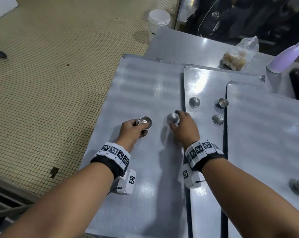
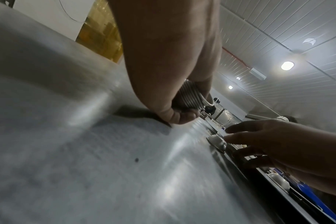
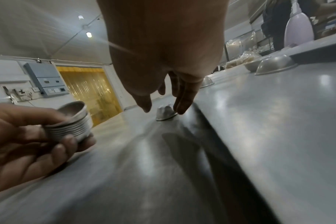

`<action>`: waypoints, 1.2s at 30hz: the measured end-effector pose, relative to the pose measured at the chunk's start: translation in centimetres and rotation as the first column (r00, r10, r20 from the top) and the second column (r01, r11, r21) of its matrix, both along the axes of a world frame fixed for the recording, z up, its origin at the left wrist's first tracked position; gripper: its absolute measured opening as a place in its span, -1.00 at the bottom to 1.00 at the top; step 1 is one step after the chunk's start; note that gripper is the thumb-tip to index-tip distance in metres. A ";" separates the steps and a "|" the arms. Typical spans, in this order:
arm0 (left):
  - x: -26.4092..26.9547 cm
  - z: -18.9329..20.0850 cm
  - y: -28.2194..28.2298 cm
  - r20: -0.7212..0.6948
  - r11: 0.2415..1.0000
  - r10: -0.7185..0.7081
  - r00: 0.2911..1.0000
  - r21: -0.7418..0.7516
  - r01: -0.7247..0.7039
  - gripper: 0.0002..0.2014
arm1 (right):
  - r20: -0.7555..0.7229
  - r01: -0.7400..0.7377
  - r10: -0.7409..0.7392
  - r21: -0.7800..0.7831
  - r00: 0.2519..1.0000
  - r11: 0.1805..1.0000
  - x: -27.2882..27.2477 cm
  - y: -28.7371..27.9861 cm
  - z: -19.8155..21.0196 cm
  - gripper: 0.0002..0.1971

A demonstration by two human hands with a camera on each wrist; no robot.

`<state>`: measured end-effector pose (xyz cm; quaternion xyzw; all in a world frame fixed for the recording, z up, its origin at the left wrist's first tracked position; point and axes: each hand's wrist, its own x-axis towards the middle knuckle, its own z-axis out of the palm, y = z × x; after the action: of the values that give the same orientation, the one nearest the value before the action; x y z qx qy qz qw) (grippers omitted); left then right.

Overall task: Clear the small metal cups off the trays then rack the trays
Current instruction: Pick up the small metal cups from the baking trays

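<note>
My left hand (image 1: 142, 125) grips a nested stack of small metal cups (image 1: 144, 122) just above the large left tray (image 1: 136, 79); the stack's ribbed rims (image 3: 73, 125) show in the right wrist view. My right hand (image 1: 175, 119) hovers over one upturned cup (image 1: 172, 117) near that tray's right edge. Its thumb (image 3: 145, 106) and a finger (image 3: 182, 106) straddle the cup (image 3: 164, 114), the finger at the rim and the thumb a little apart. Three more cups (image 1: 194, 101) (image 1: 223, 102) (image 1: 218, 119) sit on the middle tray (image 1: 203, 78).
A third tray (image 1: 265, 121) overlaps at the right, with another cup stack (image 1: 298, 186) near my right forearm. Behind stand a plastic bag of food (image 1: 238, 55), a lavender bottle (image 1: 286, 55) and a white bucket (image 1: 159, 19). Tiled floor (image 1: 50, 83) drops away left.
</note>
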<state>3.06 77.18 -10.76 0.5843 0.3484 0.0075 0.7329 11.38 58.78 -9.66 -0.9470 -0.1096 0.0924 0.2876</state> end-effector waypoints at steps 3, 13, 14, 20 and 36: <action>0.1 -0.3 0.0 -0.001 0.999 -0.017 1.000 0.044 0.017 -0.96 | -0.046 -0.062 0.056 -0.154 0.997 0.986 1.9 0.4 0.3 -0.48; -0.2 -0.9 0.2 0.000 0.991 -0.068 0.998 0.118 0.067 -0.88 | -0.079 -0.106 0.090 -0.226 0.993 0.968 1.2 2.1 -0.7 -0.70; -0.3 -0.8 0.2 0.000 0.990 -0.069 0.998 0.120 0.068 -0.89 | -0.069 -0.092 0.079 -0.206 0.994 0.974 0.8 2.1 -0.7 -0.70; -1.6 -0.7 -0.5 0.001 0.993 -0.068 0.998 0.101 0.068 -0.89 | -0.059 -0.041 0.038 -0.061 0.998 0.997 -1.9 1.2 -0.5 -0.54; -6.3 -0.2 -1.3 0.010 0.984 -0.116 0.993 0.140 0.113 -0.86 | -0.120 0.020 -0.030 -0.085 0.992 0.996 -7.7 -0.3 0.0 -0.47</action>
<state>-3.21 75.86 -10.95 0.6529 0.3063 -0.0051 0.6927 3.70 58.52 -9.65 -0.9521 -0.0762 0.1507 0.2549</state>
